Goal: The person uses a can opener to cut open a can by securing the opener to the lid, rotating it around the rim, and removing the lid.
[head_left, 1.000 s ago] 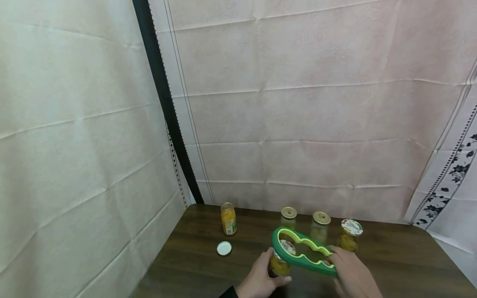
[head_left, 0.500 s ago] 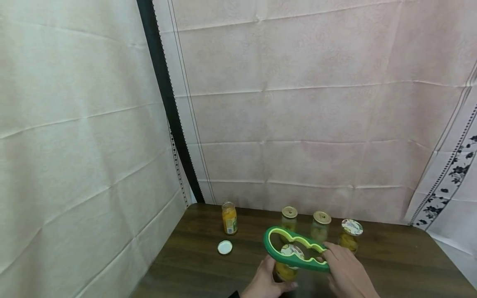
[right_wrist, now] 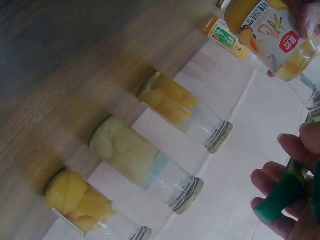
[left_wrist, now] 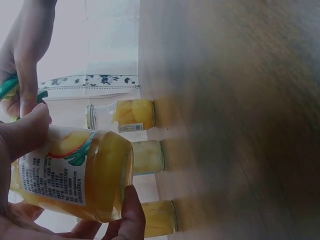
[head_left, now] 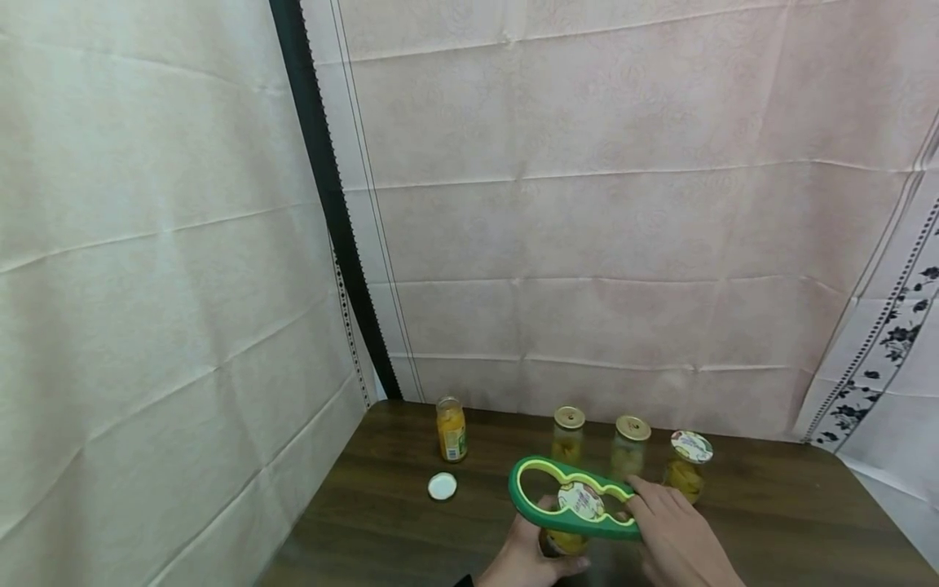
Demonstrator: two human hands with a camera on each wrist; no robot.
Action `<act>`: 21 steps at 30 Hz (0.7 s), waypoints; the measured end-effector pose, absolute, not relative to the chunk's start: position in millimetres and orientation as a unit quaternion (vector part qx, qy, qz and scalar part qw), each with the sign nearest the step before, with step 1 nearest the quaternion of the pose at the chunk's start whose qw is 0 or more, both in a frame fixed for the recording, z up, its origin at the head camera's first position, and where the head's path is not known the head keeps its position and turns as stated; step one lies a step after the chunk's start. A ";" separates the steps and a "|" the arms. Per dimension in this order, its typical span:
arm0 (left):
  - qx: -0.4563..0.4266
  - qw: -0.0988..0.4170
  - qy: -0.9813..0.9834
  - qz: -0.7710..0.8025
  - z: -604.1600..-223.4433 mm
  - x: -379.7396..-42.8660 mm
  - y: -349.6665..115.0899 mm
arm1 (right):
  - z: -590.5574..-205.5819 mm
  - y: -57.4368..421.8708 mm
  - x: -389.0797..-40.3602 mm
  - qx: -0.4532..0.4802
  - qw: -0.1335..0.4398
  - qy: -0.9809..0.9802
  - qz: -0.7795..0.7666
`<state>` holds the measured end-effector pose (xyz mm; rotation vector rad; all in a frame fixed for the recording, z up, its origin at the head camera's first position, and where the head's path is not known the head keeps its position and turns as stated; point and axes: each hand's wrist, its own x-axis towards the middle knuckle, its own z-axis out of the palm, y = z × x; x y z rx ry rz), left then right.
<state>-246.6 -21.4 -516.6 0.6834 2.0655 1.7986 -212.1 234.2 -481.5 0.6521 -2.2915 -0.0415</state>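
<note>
My left hand [head_left: 522, 556] grips a glass jar of yellow peach pieces [left_wrist: 107, 170], fingers and thumb curled round its body. A white patterned lid [head_left: 582, 499] tops it. My right hand [head_left: 682, 534] holds one end of a green jar opener [head_left: 557, 522] with a wavy light-green inner edge. In the head view the opener's loop frames the lid, and its near bar crosses the jar just below. Seen from the right wrist, the fingers curl round the green handle [right_wrist: 280, 197], close to the jar's top end. Part of the jar is hidden behind the opener.
Behind stand two gold-lidded jars [head_left: 568, 444] [head_left: 628, 456] and a jar with a patterned lid [head_left: 685, 479]. To the left are a lidless jar of orange-yellow fruit [head_left: 451, 434] and a loose white lid [head_left: 442, 487]. Pale cloth [head_left: 601, 228] hangs behind the brown table [head_left: 352, 522].
The jar opener has shifted left and slightly down, so the lid now shows inside its loop. My left hand and the jar have moved a little to the right.
</note>
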 end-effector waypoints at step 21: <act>0.232 0.173 0.730 0.619 -520.3 -246.3 -27.3 | -478.7 232.2 -209.0 0.289 0.247 -0.925 0.021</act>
